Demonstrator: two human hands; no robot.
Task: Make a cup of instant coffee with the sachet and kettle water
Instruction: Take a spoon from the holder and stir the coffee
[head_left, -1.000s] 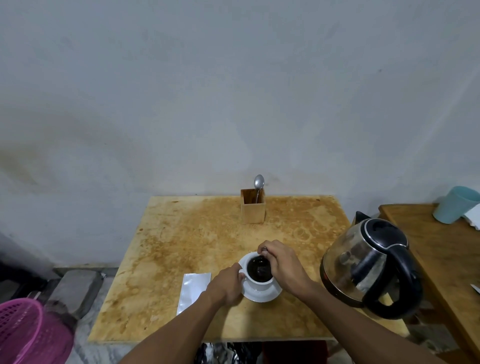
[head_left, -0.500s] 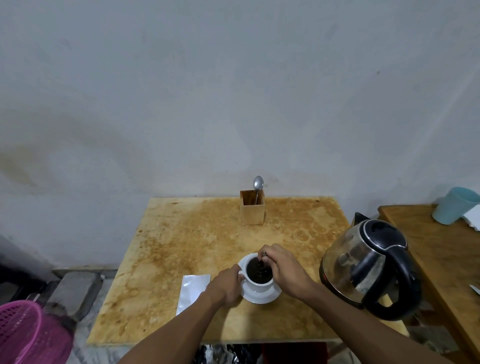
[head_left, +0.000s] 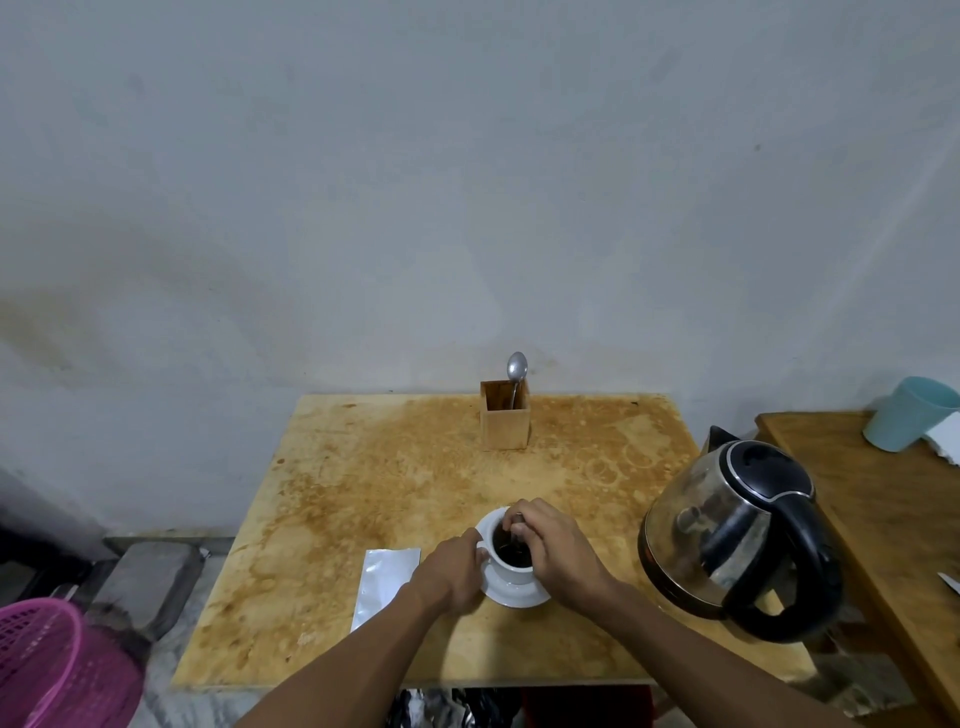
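Standing near-upright in cup (head_left: 506, 564): spoon (head_left: 514, 535).

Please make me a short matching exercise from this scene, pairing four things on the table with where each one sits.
Things:
1. white cup
2. kettle
3. silver sachet
4. spare spoon

Places:
A. standing in the wooden holder at the back of the table
B. lying flat, left of the left hand
C. on a white saucer, between both hands
D. at the table's right edge, right of the right hand

Pairs: 1-C, 2-D, 3-B, 4-A
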